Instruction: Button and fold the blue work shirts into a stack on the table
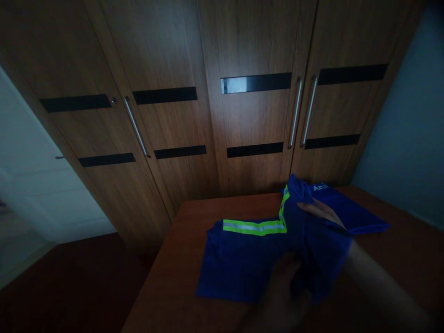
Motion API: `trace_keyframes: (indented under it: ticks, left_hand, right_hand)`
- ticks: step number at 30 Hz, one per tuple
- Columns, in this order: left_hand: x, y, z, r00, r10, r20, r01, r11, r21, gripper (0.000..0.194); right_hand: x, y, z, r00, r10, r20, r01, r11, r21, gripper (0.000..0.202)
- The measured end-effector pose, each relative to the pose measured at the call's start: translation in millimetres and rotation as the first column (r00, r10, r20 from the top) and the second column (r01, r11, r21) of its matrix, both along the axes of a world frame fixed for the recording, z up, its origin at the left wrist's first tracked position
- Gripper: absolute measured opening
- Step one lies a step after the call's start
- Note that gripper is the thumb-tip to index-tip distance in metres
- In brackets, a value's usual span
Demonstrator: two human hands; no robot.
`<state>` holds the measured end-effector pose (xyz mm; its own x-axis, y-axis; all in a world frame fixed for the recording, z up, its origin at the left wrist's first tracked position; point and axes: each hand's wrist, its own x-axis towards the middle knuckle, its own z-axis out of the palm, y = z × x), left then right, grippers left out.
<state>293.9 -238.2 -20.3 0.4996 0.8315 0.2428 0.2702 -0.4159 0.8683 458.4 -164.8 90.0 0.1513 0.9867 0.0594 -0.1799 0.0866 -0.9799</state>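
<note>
A dark blue work garment (pixel 239 263) with a yellow-green and silver reflective strip (pixel 255 227) lies partly folded on the wooden table. Its right part is lifted and bunched. My left hand (pixel 282 286), blurred and dark, is at the garment's near edge, thumb and fingers curled on the cloth. My right hand (pixel 322 212) is in the raised part, its long fingers against the fabric. A fold of cloth covers its wrist, and its thumb is hidden. Right behind it lies a flat, brighter blue item (pixel 357 210) with white lettering, partly covered by the garment.
The reddish-brown table (pixel 173 277) stands against a tall wooden wardrobe (pixel 249 115) with metal handles and dark bands. A pale door (pixel 55 194) is at the left, beside dark floor (pixel 86 273). A bluish wall (pixel 409 138) rises at the right. The room is dim.
</note>
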Motion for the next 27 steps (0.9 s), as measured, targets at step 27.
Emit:
trace_keyframes:
  ticks: [27]
  left_hand:
    - [-144, 28, 37.9, 0.679, 0.65, 0.342, -0.133, 0.567, -0.813, 0.03]
  right_hand:
    - [-150, -16, -54.3, 0.482, 0.108, 0.87, -0.475, 0.866, 0.156, 0.048]
